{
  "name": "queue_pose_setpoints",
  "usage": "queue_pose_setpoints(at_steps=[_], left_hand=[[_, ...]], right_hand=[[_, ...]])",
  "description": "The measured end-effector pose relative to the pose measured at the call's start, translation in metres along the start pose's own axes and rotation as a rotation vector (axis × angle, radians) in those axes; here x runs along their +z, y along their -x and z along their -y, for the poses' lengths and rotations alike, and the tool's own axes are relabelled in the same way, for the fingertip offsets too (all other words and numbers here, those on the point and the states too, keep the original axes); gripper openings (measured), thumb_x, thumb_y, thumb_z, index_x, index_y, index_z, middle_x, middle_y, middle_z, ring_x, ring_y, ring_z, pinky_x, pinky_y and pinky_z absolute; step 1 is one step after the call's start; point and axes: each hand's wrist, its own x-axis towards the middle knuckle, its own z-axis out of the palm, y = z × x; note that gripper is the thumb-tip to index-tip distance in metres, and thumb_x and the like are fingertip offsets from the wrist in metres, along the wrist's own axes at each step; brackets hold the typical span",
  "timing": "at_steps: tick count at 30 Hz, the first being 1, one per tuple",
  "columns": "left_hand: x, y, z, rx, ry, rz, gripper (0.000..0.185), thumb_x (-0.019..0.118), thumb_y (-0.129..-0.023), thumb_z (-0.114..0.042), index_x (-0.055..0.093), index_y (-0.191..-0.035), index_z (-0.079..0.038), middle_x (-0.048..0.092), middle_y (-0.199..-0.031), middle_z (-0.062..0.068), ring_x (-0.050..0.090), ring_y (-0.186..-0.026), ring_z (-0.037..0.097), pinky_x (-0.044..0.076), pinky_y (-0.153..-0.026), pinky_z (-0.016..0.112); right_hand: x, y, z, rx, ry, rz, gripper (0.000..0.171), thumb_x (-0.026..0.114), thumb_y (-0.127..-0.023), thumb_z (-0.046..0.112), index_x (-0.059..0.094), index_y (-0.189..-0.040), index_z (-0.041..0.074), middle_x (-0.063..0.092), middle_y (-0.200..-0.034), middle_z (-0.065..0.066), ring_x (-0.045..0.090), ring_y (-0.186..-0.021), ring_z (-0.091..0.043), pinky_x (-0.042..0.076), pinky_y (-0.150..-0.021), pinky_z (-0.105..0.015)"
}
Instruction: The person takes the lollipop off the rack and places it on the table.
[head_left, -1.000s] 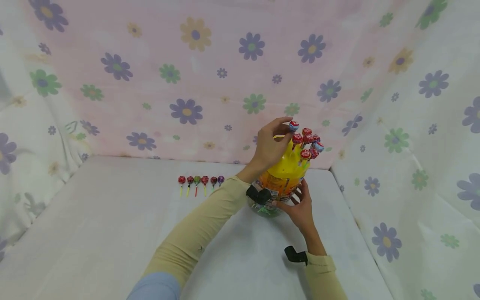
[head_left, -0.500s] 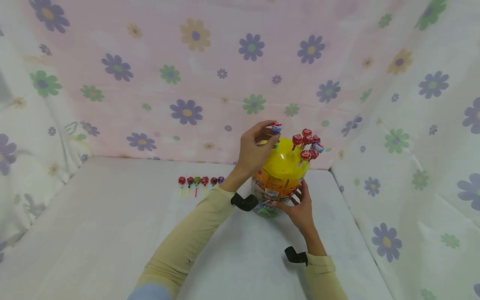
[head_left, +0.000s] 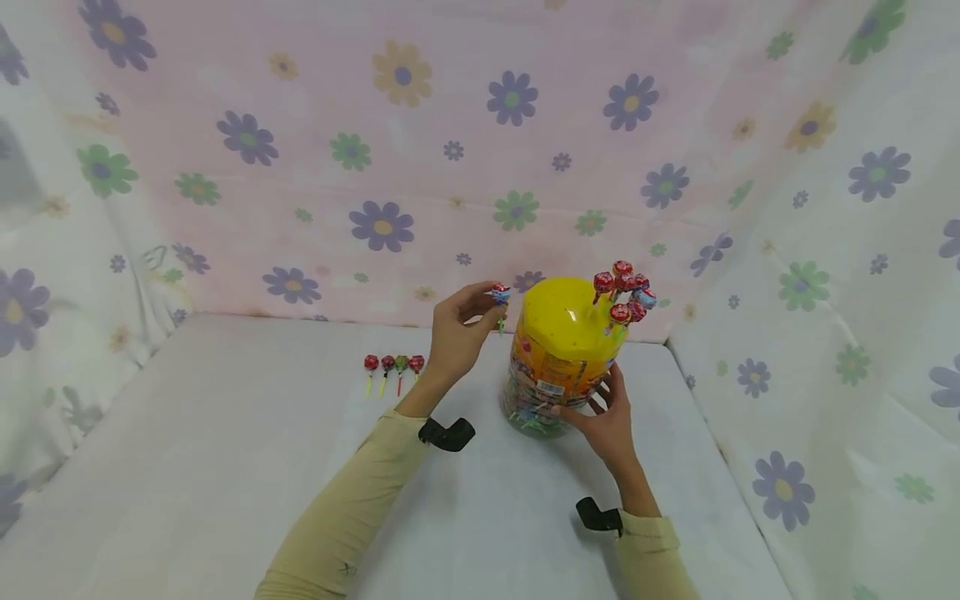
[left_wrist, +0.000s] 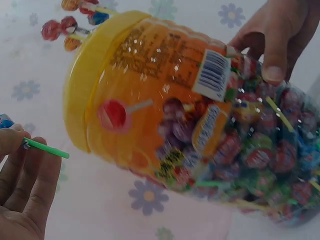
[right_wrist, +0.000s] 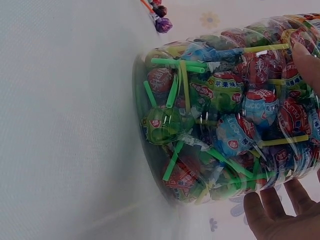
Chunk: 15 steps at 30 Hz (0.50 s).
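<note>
The left hand (head_left: 455,333) is raised just left of the lollipop jar (head_left: 553,367), its thumb and fingers pinching a single lollipop (head_left: 500,294) by the green stick, with the red-and-blue wrapped head pointing up near the jar's yellow lid (head_left: 558,317); hand and lollipop are apart from the jar. In the left wrist view the green stick (left_wrist: 46,148) juts out from between the curled fingertips toward the lid's edge. The right hand (head_left: 604,418) grips the lower front of the jar, thumb and fingers wrapped round the clear wall, and the right wrist view shows its fingers (right_wrist: 272,217) pressed against the plastic, behind which lie many wrapped lollipops with green and yellow sticks. The jar stands upright on the white tabletop (head_left: 225,450), near the back right corner. A cluster of lollipops (head_left: 624,292), mostly red with one blue, stands stuck in the right side of the lid. To the left of the left hand, a short row of lollipops (head_left: 393,368) lies on the tabletop with sticks pointing toward the person, well apart from the jar. Flowered cloth (head_left: 375,150) hangs behind and at both sides.
</note>
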Motion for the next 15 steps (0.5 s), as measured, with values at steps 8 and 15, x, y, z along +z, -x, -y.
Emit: queue_pose_setpoints(at_steps=[8, 15], left_hand=[[-0.033, 0.025, 0.023, -0.098, 0.014, -0.069, 0.031, 0.070, -0.094, 0.000, 0.068, -0.125, 0.001, 0.072, -0.105, 0.026, 0.071, -0.083, 0.003, 0.062, -0.072, 0.024], [-0.063, 0.049, 0.040, -0.250, 0.010, -0.107, 0.033, 0.072, -0.093, -0.003, 0.068, -0.126, -0.002, 0.072, -0.106, 0.024, 0.073, -0.084, 0.013, 0.060, -0.073, 0.021]], right_hand=[[0.000, -0.012, -0.031, -0.013, -0.017, -0.004, 0.107, 0.086, -0.083, 0.012, 0.016, -0.163, 0.025, 0.035, -0.158, -0.012, 0.037, -0.145, -0.036, 0.033, -0.120, -0.055], [0.000, -0.010, -0.033, -0.014, -0.014, -0.015, 0.105, 0.086, -0.083, 0.015, 0.018, -0.162, 0.027, 0.036, -0.158, -0.010, 0.038, -0.144, -0.035, 0.034, -0.120, -0.055]])
